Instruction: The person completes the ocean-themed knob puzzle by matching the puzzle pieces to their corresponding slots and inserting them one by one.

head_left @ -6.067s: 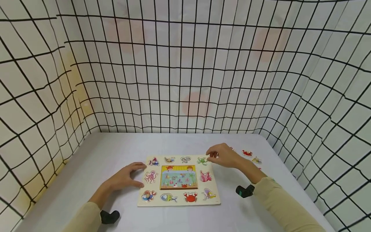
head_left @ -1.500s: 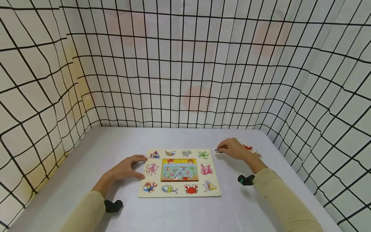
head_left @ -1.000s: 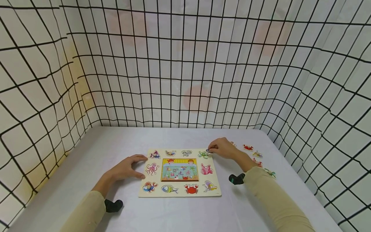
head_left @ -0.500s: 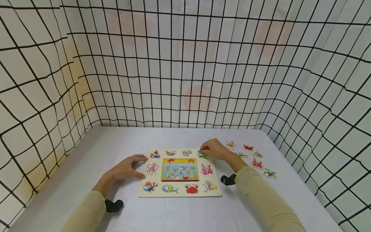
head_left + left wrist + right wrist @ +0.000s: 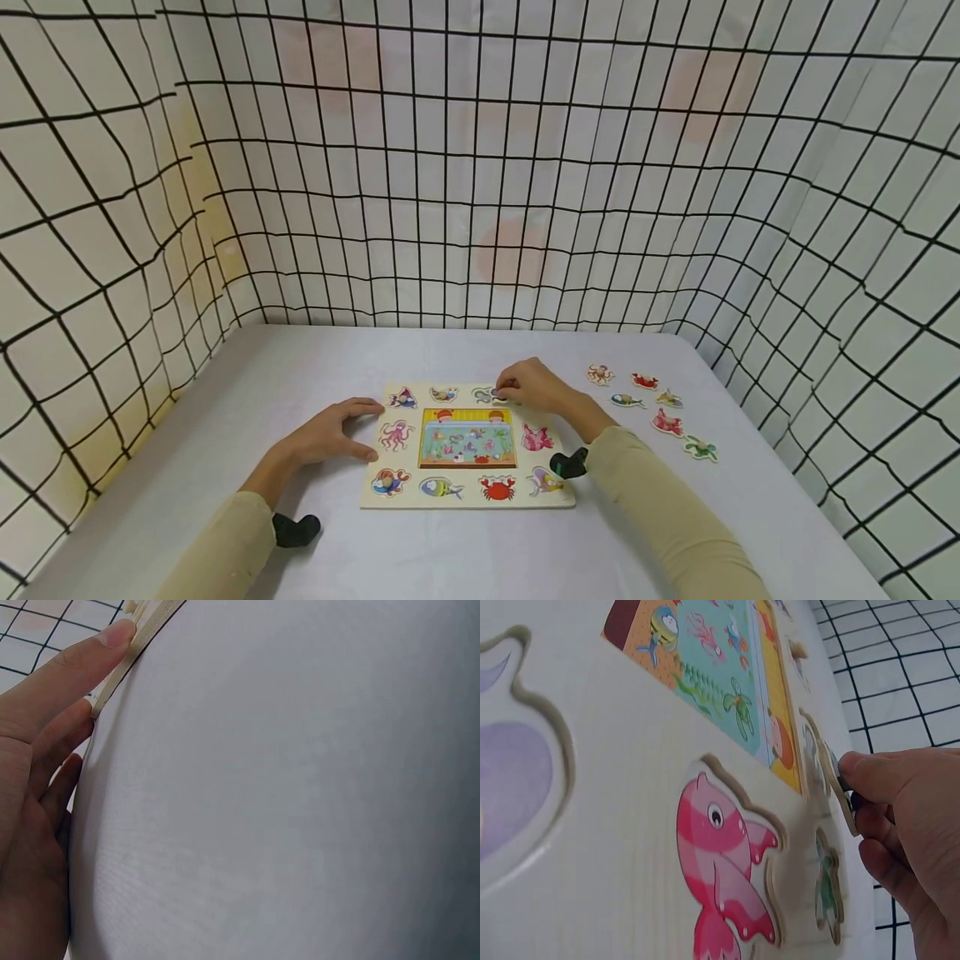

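Observation:
A wooden sea-animal puzzle board [image 5: 480, 493] lies flat on the table, with an aquarium picture [image 5: 468, 442] in its middle. My left hand [image 5: 322, 435] rests against its left edge, thumb and fingers spread; the left wrist view has the thumb [image 5: 116, 634] on the board's rim. Over the grey eel-like recess in the top row, my right hand [image 5: 534, 386] pinches a thin puzzle piece [image 5: 831, 772] by its knob, tilted nearly edge-on in the right wrist view. Its picture is mostly hidden. The turtle recess [image 5: 827, 889] and pink fish recess [image 5: 720, 862] lie nearby.
Loose pieces lie right of the board: an octopus [image 5: 599, 374], a crab [image 5: 644, 381], a striped fish [image 5: 627, 401], a pink fish [image 5: 667, 422], a turtle [image 5: 701, 448] and a yellowish one [image 5: 669, 398]. A knobbed piece [image 5: 389, 482] sits in the board's lower-left corner. Black netting [image 5: 472, 208] surrounds the table.
My right hand has picked up the grey piece from the table right of the board and carried it left, past the turtle recess, to the eel-like recess. The left hand stays at the board's edge.

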A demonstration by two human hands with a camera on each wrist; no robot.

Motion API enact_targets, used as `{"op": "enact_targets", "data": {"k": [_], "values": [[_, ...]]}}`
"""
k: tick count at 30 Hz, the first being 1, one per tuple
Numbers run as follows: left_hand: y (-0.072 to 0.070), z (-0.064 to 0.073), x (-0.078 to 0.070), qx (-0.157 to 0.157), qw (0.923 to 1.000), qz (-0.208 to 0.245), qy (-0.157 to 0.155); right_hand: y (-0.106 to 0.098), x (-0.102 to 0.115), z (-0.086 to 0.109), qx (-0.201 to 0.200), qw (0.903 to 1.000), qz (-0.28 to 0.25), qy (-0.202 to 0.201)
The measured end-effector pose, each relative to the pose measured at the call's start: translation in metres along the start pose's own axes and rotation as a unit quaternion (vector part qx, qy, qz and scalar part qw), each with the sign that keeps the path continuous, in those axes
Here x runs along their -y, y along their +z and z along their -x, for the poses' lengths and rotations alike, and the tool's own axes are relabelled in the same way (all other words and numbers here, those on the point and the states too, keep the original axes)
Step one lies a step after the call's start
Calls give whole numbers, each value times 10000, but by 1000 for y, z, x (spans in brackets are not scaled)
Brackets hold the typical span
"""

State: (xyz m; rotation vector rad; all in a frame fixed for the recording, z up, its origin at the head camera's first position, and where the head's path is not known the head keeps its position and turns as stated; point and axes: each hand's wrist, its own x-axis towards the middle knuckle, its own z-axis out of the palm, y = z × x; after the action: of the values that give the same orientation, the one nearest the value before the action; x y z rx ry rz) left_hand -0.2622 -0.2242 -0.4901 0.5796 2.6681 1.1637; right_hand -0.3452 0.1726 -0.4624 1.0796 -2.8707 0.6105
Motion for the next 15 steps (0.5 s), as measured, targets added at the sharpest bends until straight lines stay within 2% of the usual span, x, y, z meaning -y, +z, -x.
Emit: {"op": "enact_targets", "data": {"k": [8, 15], "values": [[0, 0, 1, -3, 10000, -45, -12, 3, 11, -9, 27, 10000, -29, -37], [0, 0, -1, 1, 10000, -54, -33, 9, 13, -16, -105, 9998, 9, -149]]}}
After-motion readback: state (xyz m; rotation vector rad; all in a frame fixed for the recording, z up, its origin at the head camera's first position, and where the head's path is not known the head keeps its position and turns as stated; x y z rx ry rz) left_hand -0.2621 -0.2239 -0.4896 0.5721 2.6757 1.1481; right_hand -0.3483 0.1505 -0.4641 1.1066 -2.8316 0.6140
